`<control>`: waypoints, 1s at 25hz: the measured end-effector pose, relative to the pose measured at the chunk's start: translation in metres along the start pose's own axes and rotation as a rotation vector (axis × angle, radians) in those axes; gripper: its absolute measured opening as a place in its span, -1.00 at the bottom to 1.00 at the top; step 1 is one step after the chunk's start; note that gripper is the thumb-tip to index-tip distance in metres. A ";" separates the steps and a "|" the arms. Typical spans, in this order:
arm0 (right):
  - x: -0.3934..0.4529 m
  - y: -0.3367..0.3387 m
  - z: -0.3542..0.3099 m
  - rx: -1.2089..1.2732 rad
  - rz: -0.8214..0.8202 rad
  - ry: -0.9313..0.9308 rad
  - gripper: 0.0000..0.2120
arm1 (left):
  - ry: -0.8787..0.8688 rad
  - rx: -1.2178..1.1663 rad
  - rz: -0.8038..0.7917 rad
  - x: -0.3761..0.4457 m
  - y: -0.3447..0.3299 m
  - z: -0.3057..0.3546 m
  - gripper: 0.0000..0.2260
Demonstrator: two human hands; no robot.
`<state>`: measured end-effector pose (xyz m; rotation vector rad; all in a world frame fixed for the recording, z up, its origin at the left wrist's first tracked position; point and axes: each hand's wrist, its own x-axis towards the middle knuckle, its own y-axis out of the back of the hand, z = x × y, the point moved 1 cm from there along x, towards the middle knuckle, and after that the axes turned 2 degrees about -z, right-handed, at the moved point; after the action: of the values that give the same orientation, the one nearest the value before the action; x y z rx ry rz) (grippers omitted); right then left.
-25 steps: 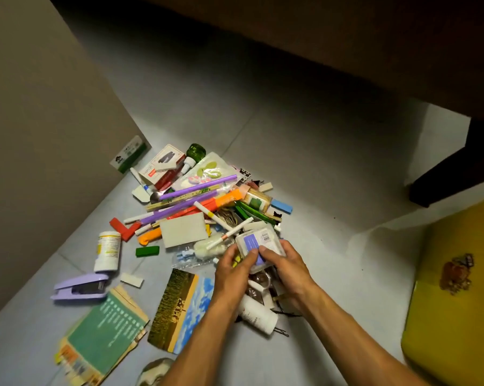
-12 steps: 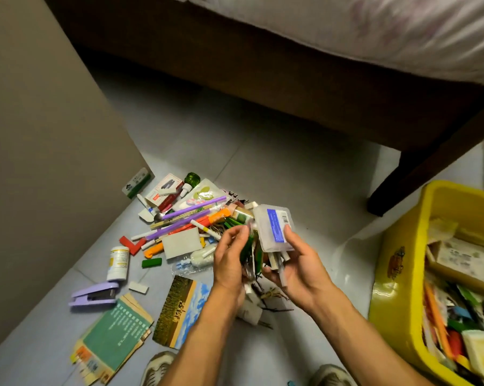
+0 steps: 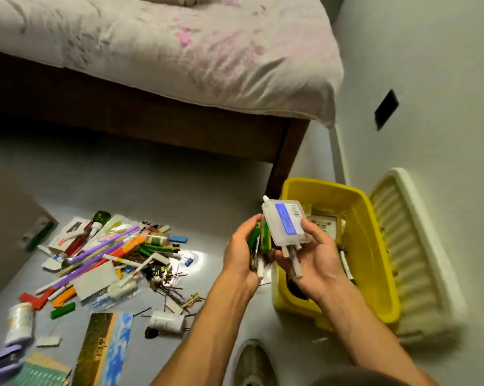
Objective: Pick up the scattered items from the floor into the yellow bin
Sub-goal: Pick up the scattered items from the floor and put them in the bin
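Note:
The yellow bin point(image 3: 374, 246) stands on the floor at the right, with several items inside. My right hand point(image 3: 316, 263) holds a clear plastic case with a blue label point(image 3: 285, 224) and some white pens at the bin's near left rim. My left hand point(image 3: 242, 249) is beside it, closed on a bundle of green markers point(image 3: 256, 238) and small pieces. A pile of scattered items point(image 3: 110, 254) lies on the floor to the left: purple and orange pens, cards, bottles, clips.
A bed with a dark wooden frame point(image 3: 285, 162) stands behind the bin. The bin's pale lid point(image 3: 413, 252) leans on the wall at the right. A postcard point(image 3: 104, 349), a white roll point(image 3: 167, 321), a purple stapler point(image 3: 1, 360) and my shoe point(image 3: 254, 363) are near the front.
Both hands lifted the case and the bundle off the pile and carried them right to the bin's rim. The camera swung up and right, so the bed and bin came into view.

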<state>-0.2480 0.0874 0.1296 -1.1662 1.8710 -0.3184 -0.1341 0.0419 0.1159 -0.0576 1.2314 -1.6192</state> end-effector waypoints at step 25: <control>0.005 0.054 0.019 -0.223 0.342 0.216 -0.85 | -0.097 0.181 -0.064 0.048 0.013 -0.003 -0.44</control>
<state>-0.2659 0.1155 0.0827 -0.9586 2.3011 -0.0453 -0.1481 0.0100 0.0806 -0.0620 1.0143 -1.7564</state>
